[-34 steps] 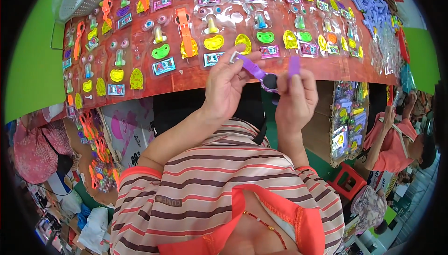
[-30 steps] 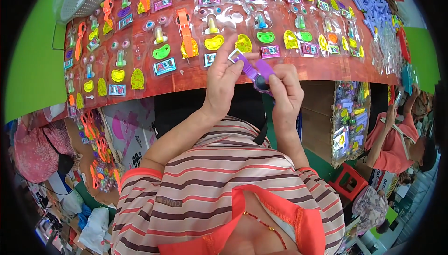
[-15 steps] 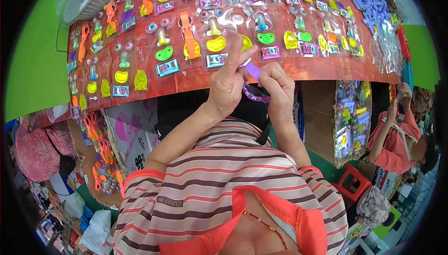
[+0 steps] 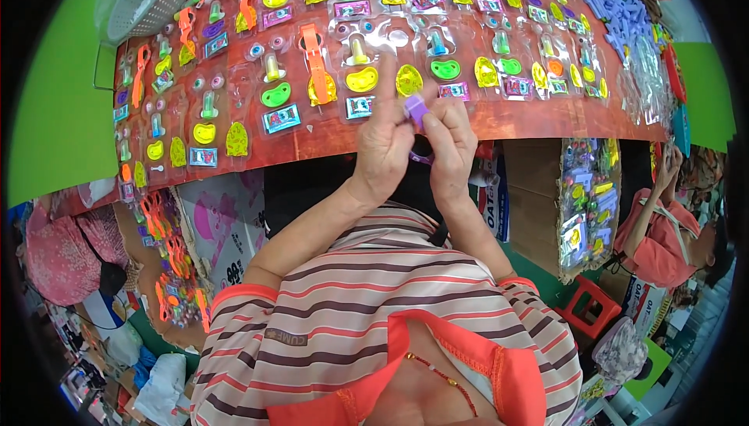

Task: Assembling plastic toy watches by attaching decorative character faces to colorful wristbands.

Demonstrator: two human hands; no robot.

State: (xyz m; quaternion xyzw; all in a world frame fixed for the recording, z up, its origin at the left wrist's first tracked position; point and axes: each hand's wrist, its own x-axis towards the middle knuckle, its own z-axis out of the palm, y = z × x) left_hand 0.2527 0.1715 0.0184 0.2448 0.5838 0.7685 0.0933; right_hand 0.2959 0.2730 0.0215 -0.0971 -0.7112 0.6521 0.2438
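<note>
Just over the table's near edge, both my hands are on a purple toy watch (image 4: 417,110). My right hand (image 4: 450,149) pinches its strap between thumb and fingers. My left hand (image 4: 382,149) has the index finger stretched upward, blurred, while its other fingers close in at the strap; the exact grip is partly hidden. A loop of the same purple band hangs below, between the hands. Beyond them lie clear blister trays (image 4: 390,39) holding a yellow foil piece (image 4: 409,80), a green toy pacifier (image 4: 445,69) and small wrapped packets. An orange toy watch (image 4: 314,55) rests across one tray.
Rows of filled trays cover the red table (image 4: 538,116). A pale basket (image 4: 148,1) stands far left; purple pieces (image 4: 616,12) are heaped far right. Below the edge are a cardboard box (image 4: 533,192) and a red stool (image 4: 589,306). People sit left (image 4: 70,254) and right (image 4: 659,239).
My right hand has moved slightly left and up, closer to my left hand. The purple strap now stands more upright and shows shorter, and less of the loop below is visible.
</note>
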